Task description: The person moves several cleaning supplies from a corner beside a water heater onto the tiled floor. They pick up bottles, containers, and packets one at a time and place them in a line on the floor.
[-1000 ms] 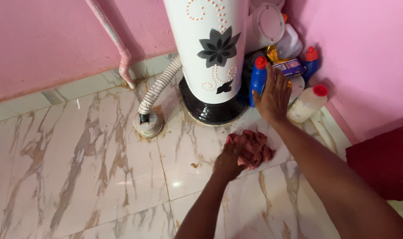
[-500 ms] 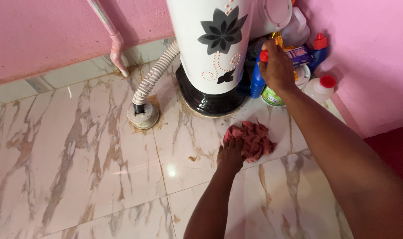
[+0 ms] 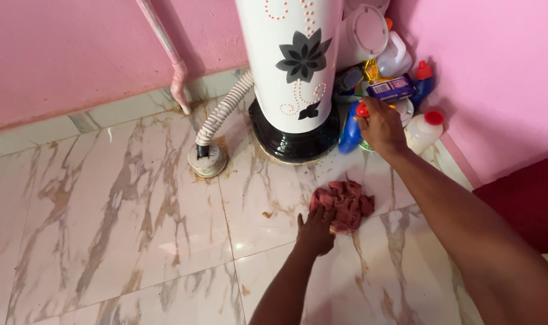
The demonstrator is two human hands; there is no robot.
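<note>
My left hand presses flat on a crumpled dark-pink rag lying on the marble floor. My right hand reaches to the corner and grips a blue bottle with a red cap, which leans over beside the black base of a tall white pedestal with a black flower pattern. A round green-labelled container is partly hidden under that hand.
Several bottles crowd the corner: a white bottle with a red cap, another blue one, a white jug, a blue box. A ribbed hose runs into a floor drain. Pink walls, a pink pipe.
My right hand has tipped the blue bottle from upright to leaning. My left hand has slid a little toward me on the rag. The camera view has shifted slightly.
</note>
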